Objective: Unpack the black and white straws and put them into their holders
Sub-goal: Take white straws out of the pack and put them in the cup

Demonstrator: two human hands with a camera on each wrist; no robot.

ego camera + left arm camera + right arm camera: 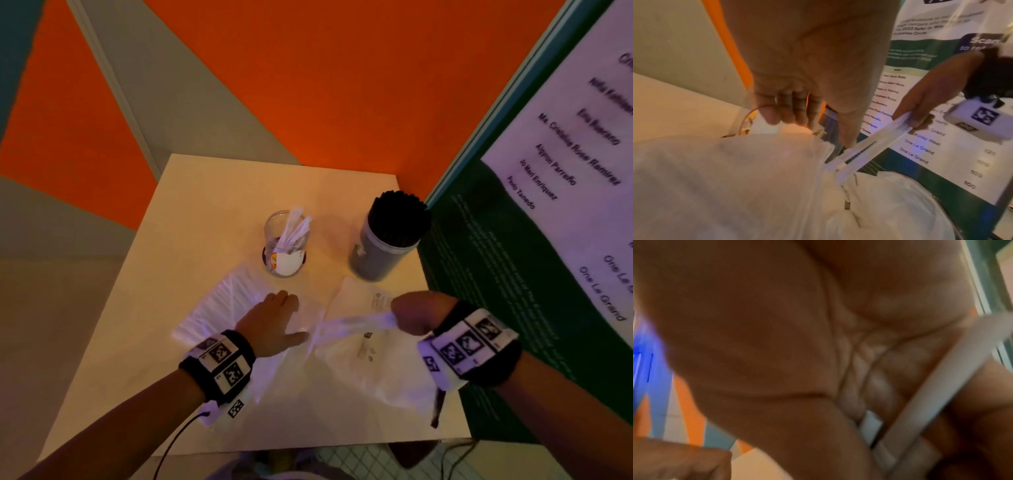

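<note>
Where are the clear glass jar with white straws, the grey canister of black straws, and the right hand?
clear glass jar [286,255], head view, lower wall.
grey canister [375,257], head view, side wall.
right hand [416,313], head view, knuckles.

The head camera looked steeply down from above onto the small table, taking in both forearms and the walls behind. The left wrist camera sat low and close under the left hand, facing forward along the fingers and rightward — it caught the right hand and the wrapped white straws, which the head view shared. The right wrist camera pressed nearest of all — blurred palm filled it.
</note>
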